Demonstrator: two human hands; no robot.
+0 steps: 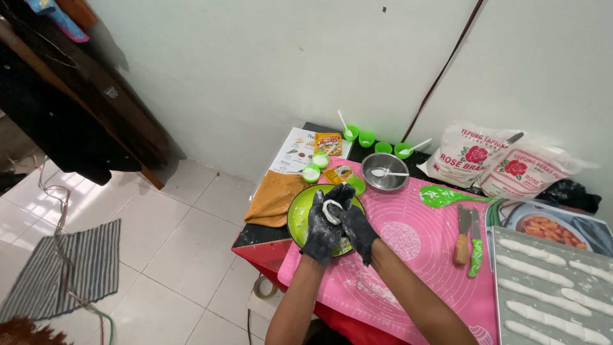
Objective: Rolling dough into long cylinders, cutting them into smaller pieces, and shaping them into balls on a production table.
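Both gloved hands, left hand [322, 230] and right hand [353, 220], are pressed around a white dough lump [332, 209] above the green bowl [299, 211]. Floury gloves (slick-looking) could let it slip. The bowl sits near the bench's [255, 235] edge; the pink mat [415, 236] beside the bowl offers room.

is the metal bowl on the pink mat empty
No, the metal bowl at the far edge of the pink mat has a white spoon lying in it.
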